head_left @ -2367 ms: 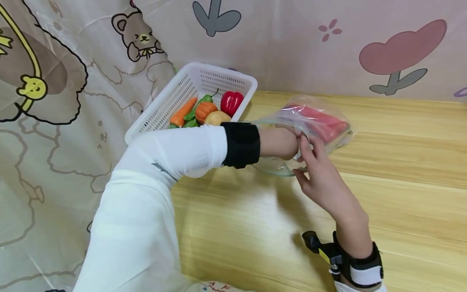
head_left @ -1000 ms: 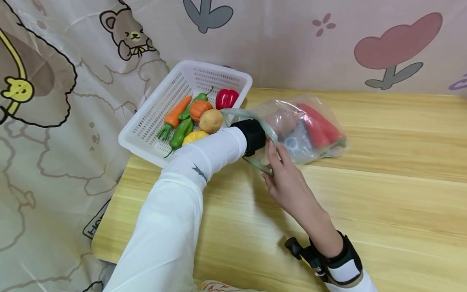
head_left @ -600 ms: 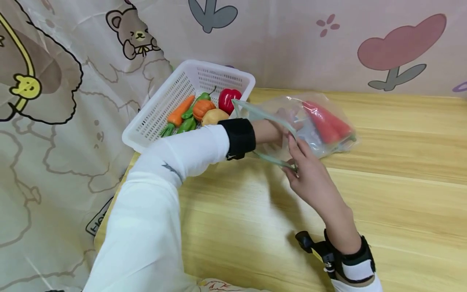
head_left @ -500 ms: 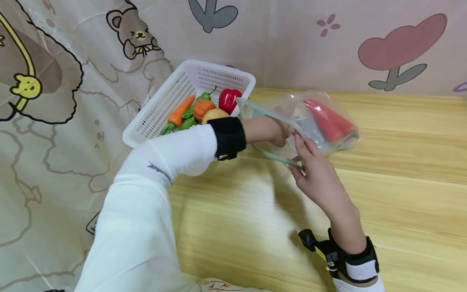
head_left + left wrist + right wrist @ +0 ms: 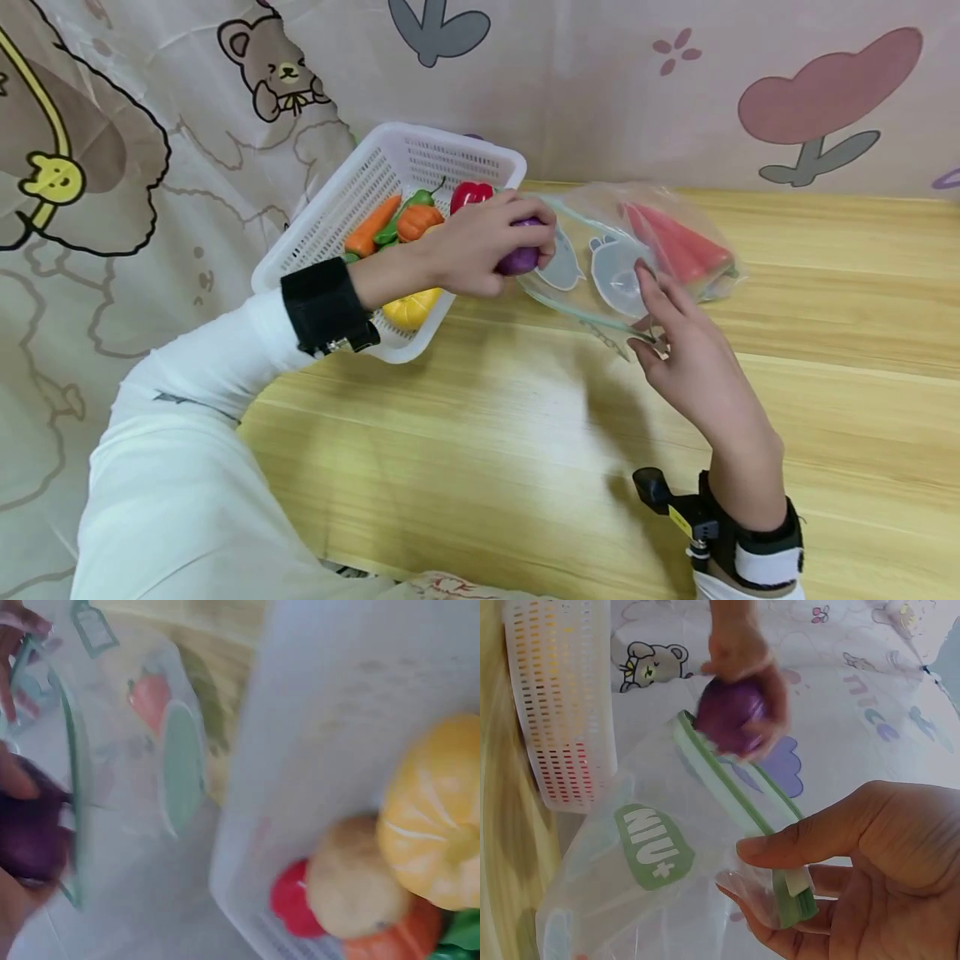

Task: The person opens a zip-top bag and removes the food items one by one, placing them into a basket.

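My left hand (image 5: pixel 480 246) grips a round purple vegetable (image 5: pixel 520 260), its exact kind unclear, at the mouth of a clear zip bag (image 5: pixel 600 208). In the right wrist view the purple vegetable (image 5: pixel 731 716) is blurred beside the bag's green zip edge (image 5: pixel 727 784). My right hand (image 5: pixel 701 367) pinches the near corner of that edge between thumb and fingers, and the mouth gapes toward the left. A long red pepper (image 5: pixel 678 246) with a green stem lies at the bag's far end.
Left of the bag stands a white basket (image 5: pixel 405 350). It holds a carrot (image 5: pixel 375 223), an orange pumpkin (image 5: pixel 418 222), a red bell pepper (image 5: pixel 471 196), a yellow pumpkin (image 5: pixel 412 310), a potato (image 5: pixel 352 881) and green peppers. A patterned curtain (image 5: pixel 600 100) hangs behind the wooden table (image 5: pixel 487 467).
My left hand has drawn back leftward out of the bag, and the purple vegetable now shows in its fingers. My right hand has shifted slightly right, still pinching the bag's edge.
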Available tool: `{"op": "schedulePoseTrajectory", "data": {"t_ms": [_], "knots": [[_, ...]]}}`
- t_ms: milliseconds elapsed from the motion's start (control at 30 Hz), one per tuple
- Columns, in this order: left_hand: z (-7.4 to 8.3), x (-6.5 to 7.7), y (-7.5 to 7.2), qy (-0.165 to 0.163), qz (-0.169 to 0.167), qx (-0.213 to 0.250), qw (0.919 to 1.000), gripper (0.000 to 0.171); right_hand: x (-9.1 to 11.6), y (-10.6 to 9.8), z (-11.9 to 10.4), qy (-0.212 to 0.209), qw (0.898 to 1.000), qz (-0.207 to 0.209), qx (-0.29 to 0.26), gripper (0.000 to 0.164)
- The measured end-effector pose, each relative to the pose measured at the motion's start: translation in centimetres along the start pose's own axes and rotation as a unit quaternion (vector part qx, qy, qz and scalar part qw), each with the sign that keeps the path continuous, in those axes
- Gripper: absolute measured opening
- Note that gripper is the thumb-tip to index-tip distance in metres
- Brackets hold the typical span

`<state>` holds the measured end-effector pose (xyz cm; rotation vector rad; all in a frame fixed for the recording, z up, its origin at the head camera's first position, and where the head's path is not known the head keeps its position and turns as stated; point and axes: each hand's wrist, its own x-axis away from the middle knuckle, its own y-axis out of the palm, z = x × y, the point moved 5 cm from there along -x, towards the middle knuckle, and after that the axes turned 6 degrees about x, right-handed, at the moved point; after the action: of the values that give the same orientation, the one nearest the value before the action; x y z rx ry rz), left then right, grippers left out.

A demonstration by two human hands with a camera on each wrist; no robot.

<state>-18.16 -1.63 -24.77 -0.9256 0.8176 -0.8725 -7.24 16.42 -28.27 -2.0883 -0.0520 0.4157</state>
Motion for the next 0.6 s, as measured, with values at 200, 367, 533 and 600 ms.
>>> {"op": "schedulePoseTrajectory", "data": {"t_ms": [200,367,533,600], "knots": [[-1.0,2.9,-3.2,0.121,0.194,0.037,0.9729,0.036,0.1,-0.5,0.8,0.015,1.0,-0.003,-0.006,0.079],[-4.3,4.7,-4.0,0.005,0.233,-0.008,0.9725,0.032,0.3,-0.8,1.4,0.023,1.0,-0.002,-0.01,0.079],[-8.0,5.5,-2.6,-0.19,0.081,-0.047,0.9774,0.04,0.6,-1.2,1.7,0.025,1.0,0.008,-0.008,0.083],[-9.3,6.0,-1.3,-0.252,-0.036,-0.056,0.9655,0.046,0.7,-1.3,1.8,0.024,1.0,0.012,-0.006,0.084]]}}
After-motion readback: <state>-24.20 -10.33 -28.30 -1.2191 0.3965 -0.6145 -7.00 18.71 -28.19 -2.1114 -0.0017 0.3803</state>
